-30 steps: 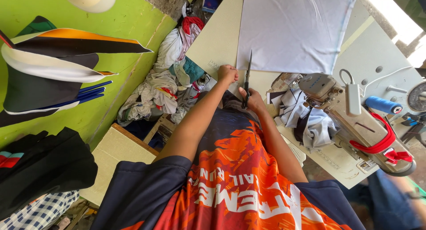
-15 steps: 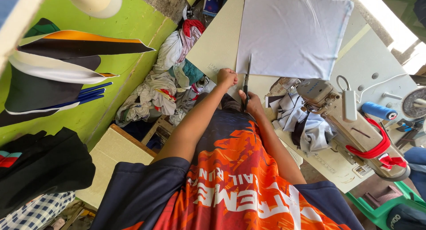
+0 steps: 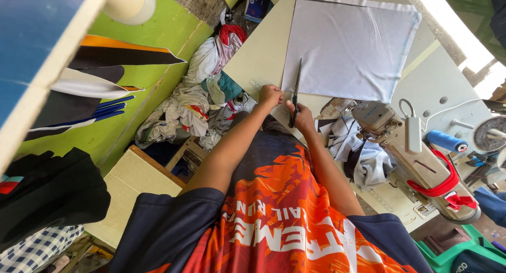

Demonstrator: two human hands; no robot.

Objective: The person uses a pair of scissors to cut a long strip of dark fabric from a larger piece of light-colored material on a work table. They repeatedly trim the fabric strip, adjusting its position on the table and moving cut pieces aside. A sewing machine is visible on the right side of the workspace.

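We see long dark scissors (image 3: 295, 94) lying along the left edge of a flat, pale grey rectangular fabric sheet (image 3: 350, 46), blades pointing away, handles at its near corner.

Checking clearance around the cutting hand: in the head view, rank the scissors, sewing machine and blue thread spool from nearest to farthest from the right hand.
1. Scissors: gripped in the right hand, blades pointing up along the white fabric's edge.
2. Sewing machine: on the table, to that hand's right.
3. Blue thread spool: beyond the machine, farther right.
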